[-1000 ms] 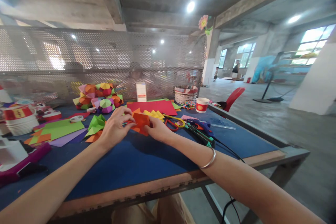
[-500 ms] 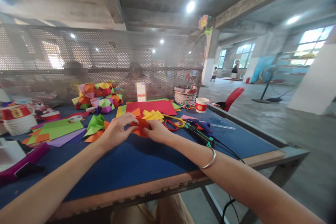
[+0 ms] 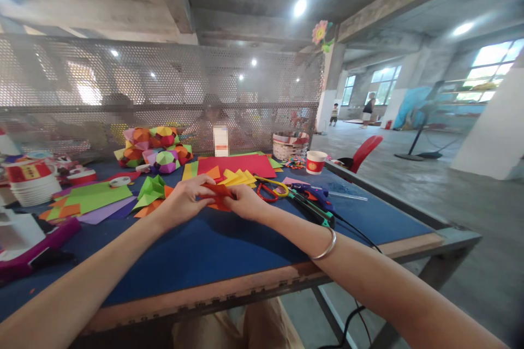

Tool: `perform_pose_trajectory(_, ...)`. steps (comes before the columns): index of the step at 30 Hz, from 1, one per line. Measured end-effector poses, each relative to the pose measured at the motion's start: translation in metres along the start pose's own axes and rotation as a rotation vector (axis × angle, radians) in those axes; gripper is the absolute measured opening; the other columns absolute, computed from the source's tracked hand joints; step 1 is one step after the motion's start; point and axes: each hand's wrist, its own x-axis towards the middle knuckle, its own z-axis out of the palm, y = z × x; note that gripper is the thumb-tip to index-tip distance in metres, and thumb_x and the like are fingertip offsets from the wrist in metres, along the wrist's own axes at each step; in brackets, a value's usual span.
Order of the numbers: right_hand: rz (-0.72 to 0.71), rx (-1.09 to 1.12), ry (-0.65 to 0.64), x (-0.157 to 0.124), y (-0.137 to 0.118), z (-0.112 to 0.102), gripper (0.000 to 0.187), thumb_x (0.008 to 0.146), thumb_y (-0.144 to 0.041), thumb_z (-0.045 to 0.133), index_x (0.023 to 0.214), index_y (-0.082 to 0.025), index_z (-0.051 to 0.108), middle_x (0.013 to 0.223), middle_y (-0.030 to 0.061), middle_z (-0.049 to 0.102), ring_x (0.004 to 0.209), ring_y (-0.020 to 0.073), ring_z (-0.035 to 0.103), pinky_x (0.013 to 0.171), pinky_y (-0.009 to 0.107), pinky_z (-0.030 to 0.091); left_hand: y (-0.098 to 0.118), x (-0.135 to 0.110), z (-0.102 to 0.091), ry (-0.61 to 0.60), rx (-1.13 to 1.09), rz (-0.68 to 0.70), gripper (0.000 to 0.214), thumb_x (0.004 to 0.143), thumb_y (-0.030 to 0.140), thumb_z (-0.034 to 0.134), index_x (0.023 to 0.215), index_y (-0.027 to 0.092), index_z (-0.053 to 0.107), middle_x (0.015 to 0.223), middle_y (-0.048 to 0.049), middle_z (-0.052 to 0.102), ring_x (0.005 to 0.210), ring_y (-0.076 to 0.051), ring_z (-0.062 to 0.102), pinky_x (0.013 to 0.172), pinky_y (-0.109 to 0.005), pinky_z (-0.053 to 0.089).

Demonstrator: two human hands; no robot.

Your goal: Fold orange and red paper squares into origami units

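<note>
Orange paper [image 3: 221,192]: held just above the blue surface [image 3: 164,270], well back from the near edge, shadow below it toward that edge. Lies directly between the two sets of fingers, neither hand nearer; both on it. Long axis, as far as it shows, runs side to side, hand to hand, roughly along the near edge; a lower flap hangs toward that edge. Ends hidden by fingers, so which end leads I cannot tell. Left hand [image 3: 184,196]: thumb and fingers pinching the left end, thumb on the near side. Right hand [image 3: 245,202]: gripping the right end, thumb tip inward along the near face; fingers behind mostly out of sight. Just beyond, toward the far edge: yellow pieces [image 3: 238,177], partly on a red sheet [image 3: 256,164]. Left of the left hand, a green folded piece [image 3: 151,191]; paper balls [image 3: 158,150] farther back. Toward the right edge: scissors [image 3: 286,190], then a glue gun [image 3: 311,192]. Cup [image 3: 316,162] and basket [image 3: 290,147] near the far right corner.
</note>
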Motion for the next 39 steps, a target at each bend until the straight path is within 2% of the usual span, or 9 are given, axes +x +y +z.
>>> perform_pose_trajectory(5,-0.011,-0.022,-0.011,0.002,0.004,0.002,0.032,0.104,-0.04,0.069,0.126,-0.015,0.069,0.122,0.0077,0.072,0.103,0.0236,0.073,0.089,0.042,0.064,0.001,-0.001,0.001,-0.035,0.01,0.005,0.021,0.102,0.029,0.069,0.087,0.016,0.074,0.105,-0.0053,0.076,0.093,-0.018,0.073,0.083,-0.037,0.062)
perform_pose_trajectory(16,-0.073,-0.041,-0.019,0.004,0.009,0.004,0.03,0.104,-0.039,0.069,0.122,-0.015,0.07,0.118,0.007,0.072,0.1,0.0223,0.073,0.087,0.041,0.064,0.007,-0.001,0.002,-0.033,0.03,-0.012,0.021,0.106,0.035,0.066,0.099,0.016,0.073,0.1,-0.0039,0.075,0.093,-0.019,0.073,0.086,-0.039,0.062)
perform_pose_trajectory(20,-0.076,-0.058,0.026,0.001,0.004,0.003,0.027,0.104,-0.038,0.069,0.12,-0.015,0.07,0.112,0.0058,0.073,0.095,0.0203,0.073,0.085,0.039,0.063,0.011,-0.001,0.002,0.002,0.048,-0.035,0.022,0.106,0.036,0.066,0.1,0.016,0.072,0.101,-0.0041,0.075,0.092,-0.019,0.073,0.086,-0.039,0.062)
perform_pose_trajectory(26,-0.114,-0.082,0.132,-0.001,-0.006,-0.001,0.015,0.103,-0.029,0.071,0.105,-0.015,0.072,0.095,0.0017,0.072,0.088,0.0182,0.071,0.086,0.038,0.06,0.014,-0.001,0.002,0.048,0.071,-0.103,0.026,0.106,0.04,0.066,0.098,0.017,0.071,0.093,-0.0025,0.074,0.085,-0.017,0.071,0.082,-0.037,0.061)
perform_pose_trajectory(29,-0.107,-0.097,0.137,-0.001,-0.004,-0.001,0.018,0.104,-0.033,0.07,0.102,-0.015,0.071,0.096,0.0022,0.072,0.087,0.0178,0.071,0.084,0.037,0.061,0.018,-0.001,0.005,0.05,0.067,-0.146,0.025,0.104,0.04,0.067,0.099,0.017,0.071,0.093,-0.0028,0.075,0.081,-0.017,0.071,0.078,-0.036,0.06)
perform_pose_trajectory(32,-0.087,-0.113,0.104,-0.002,0.0,0.0,0.024,0.105,-0.038,0.069,0.108,-0.014,0.071,0.102,0.0035,0.073,0.088,0.018,0.072,0.081,0.036,0.062,0.024,-0.002,0.009,0.069,0.065,-0.209,0.021,0.099,0.03,0.067,0.116,0.019,0.069,0.102,-0.0043,0.078,0.078,-0.018,0.072,0.076,-0.034,0.059)
perform_pose_trajectory(35,-0.063,-0.136,0.082,-0.003,0.002,-0.001,0.025,0.104,-0.038,0.07,0.112,-0.014,0.071,0.105,0.0044,0.073,0.089,0.0183,0.072,0.08,0.036,0.063,0.028,-0.001,0.011,0.076,0.063,-0.27,0.046,0.093,0.023,0.069,0.139,0.022,0.059,0.104,-0.0032,0.079,0.081,-0.019,0.073,0.082,-0.036,0.059)
perform_pose_trajectory(37,-0.052,-0.151,0.084,-0.003,0.001,-0.003,0.025,0.104,-0.038,0.071,0.113,-0.015,0.071,0.108,0.0052,0.073,0.092,0.0189,0.072,0.083,0.038,0.063,0.027,-0.001,0.01,0.041,0.056,-0.298,0.038,0.096,0.027,0.071,0.132,0.02,0.063,0.098,-0.0017,0.077,0.081,-0.019,0.072,0.083,-0.038,0.059)
perform_pose_trajectory(39,-0.044,-0.152,0.101,-0.003,-0.001,-0.004,0.025,0.103,-0.038,0.071,0.115,-0.015,0.071,0.112,0.0062,0.073,0.096,0.0202,0.072,0.087,0.04,0.063,0.023,-0.002,0.01,-0.007,0.044,-0.333,0.023,0.101,0.036,0.071,0.114,0.017,0.07,0.092,-0.001,0.073,0.078,-0.018,0.07,0.08,-0.038,0.06)
